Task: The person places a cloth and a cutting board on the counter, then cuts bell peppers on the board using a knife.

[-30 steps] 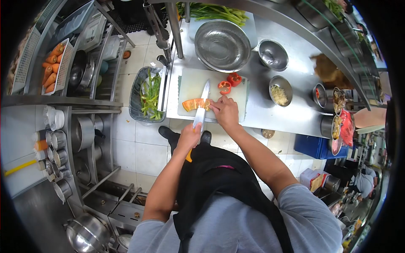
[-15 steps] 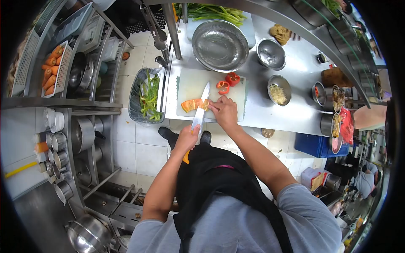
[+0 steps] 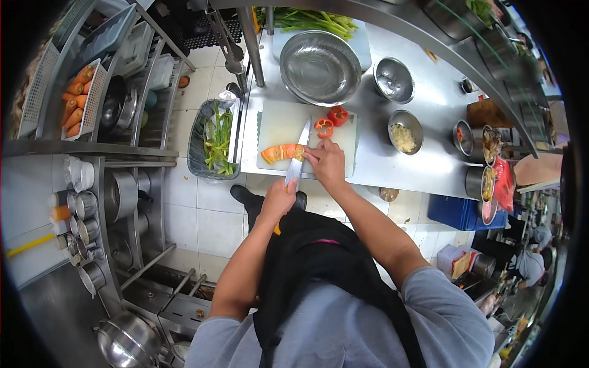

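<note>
My left hand (image 3: 280, 197) is closed round the handle of a knife (image 3: 297, 164), whose blade points away from me. Under the blade lies an orange-red piece of pepper (image 3: 277, 153), cut into strips that still sit side by side. The fingertips of my right hand (image 3: 326, 161) press together on its right end, close beside the blade. All this is on a white cutting board (image 3: 279, 126). Two cut red pepper pieces, an upright one (image 3: 337, 115) and a ring-like one (image 3: 324, 127), lie beyond my right hand.
Behind the board stands a large metal strainer (image 3: 320, 67), with green stalks (image 3: 319, 21) past it. To the right are an empty-looking bowl (image 3: 394, 80) and a bowl of chopped pale pieces (image 3: 405, 137). A lined bin (image 3: 213, 138) stands left of the counter; a shelf overhangs the right.
The knife and my left hand have moved slightly right along the pepper. My right hand has barely moved. The brown object behind the small bowl has left its place.
</note>
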Tool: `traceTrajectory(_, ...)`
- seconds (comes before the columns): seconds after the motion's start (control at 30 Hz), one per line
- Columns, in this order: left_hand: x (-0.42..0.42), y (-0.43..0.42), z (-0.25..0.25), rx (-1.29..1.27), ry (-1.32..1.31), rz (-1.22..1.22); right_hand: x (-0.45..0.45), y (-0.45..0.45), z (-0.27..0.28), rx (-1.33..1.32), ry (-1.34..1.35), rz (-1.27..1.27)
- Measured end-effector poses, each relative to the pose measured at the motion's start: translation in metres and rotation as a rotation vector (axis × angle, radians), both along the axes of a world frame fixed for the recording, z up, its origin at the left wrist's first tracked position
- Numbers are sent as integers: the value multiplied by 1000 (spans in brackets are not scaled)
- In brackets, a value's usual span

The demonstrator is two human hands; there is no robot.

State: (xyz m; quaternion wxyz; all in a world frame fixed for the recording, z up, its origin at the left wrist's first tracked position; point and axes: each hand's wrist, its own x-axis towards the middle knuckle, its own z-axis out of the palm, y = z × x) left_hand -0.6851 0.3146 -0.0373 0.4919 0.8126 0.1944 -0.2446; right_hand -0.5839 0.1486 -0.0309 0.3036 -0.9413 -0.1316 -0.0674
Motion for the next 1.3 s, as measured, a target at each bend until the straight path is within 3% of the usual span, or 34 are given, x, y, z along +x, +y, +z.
traceTrajectory(0.07,-19,-1,-11,128,-160,-64,0,-3,-4,17,57,-13)
traceTrajectory(0.17,-16,-7,8,67,-12,-11,0,-2,-4,13,48,-14)
traceTrajectory(0.3,-20,-5,5,93,-58,-15,9,1,9,-30,80,70)
traceTrajectory(0.4,-21,-3,9,154,-137,-57,20,16,29,-33,-102,271)
traceTrajectory(0.5,-17,2,15,272,-140,-113,43,33,46,-225,24,398)
traceTrajectory(0.57,-15,7,32,360,-102,-127,60,43,51,-525,218,480)
traceTrajectory(0.67,-12,16,50,416,-134,-157,83,52,59,-496,397,535)
traceTrajectory(0.9,-5,54,103,387,-153,-131,123,79,105,-308,458,597)
traceTrajectory(1.0,-4,77,110,379,-121,-134,133,99,131,-408,483,589)
traceTrajectory(1.1,5,98,111,412,-19,-178,141,101,118,-514,376,538)
traceTrajectory(1.2,9,119,68,322,-86,-171,133,90,110,-494,372,484)
traceTrajectory(1.23,23,125,100,57,171,-89,128,85,106,-501,370,480)
traceTrajectory(1.3,25,133,94,-31,198,-67,114,79,100,-229,389,384)
